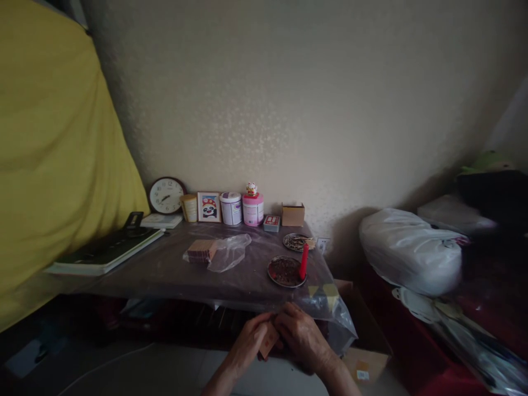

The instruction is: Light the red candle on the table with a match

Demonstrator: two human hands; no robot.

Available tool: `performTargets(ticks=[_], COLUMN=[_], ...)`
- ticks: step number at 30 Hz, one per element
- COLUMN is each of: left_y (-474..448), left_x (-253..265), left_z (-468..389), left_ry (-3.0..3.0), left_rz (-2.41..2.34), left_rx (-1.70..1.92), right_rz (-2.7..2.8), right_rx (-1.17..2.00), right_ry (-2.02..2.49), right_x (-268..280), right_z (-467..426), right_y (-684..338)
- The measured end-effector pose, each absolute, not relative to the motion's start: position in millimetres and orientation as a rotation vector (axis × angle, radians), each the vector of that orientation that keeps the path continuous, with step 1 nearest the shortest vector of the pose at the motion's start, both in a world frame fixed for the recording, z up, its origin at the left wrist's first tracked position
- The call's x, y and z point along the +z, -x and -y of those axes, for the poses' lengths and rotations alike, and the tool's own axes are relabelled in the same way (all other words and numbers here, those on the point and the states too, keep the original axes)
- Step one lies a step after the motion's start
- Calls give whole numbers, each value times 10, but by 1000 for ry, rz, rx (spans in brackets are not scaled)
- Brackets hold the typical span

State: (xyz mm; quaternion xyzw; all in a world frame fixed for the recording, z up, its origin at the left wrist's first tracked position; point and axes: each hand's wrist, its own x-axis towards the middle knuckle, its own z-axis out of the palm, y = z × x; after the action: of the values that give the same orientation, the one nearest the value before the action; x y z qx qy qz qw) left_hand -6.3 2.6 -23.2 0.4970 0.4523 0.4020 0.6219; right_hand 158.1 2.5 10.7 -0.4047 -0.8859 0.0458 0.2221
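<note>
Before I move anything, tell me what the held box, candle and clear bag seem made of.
Held box: probably cardboard, matte brown, with flat faces and straight edges. Candle: likely wax, smooth-looking, evenly red and tapering. Clear bag: apparently thin plastic film, slightly glossy, see-through and wrinkled.

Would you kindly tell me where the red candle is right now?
In the head view, the red candle stands right of centre, at the right side of the nearer round plate, beyond the right hand.
</note>
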Motion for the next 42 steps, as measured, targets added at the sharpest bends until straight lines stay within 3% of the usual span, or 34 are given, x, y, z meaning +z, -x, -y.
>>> performTargets(ticks=[17,26,42], left_y=[56,125,95], left_x=[-87,-80,-88], left_z=[23,17,-8], left_ry=[-1399,-1102,-805], left_rz=[-1089,-1126,-790], left_rx=[985,1019,1155], right_rz=[2420,2074,1787], right_rx=[133,383,714], right_ry=[1140,1285,1226], right_x=[-2,66,172], right_z=[-56,-80,-5], right_y=[-1564,-1626,-1545])
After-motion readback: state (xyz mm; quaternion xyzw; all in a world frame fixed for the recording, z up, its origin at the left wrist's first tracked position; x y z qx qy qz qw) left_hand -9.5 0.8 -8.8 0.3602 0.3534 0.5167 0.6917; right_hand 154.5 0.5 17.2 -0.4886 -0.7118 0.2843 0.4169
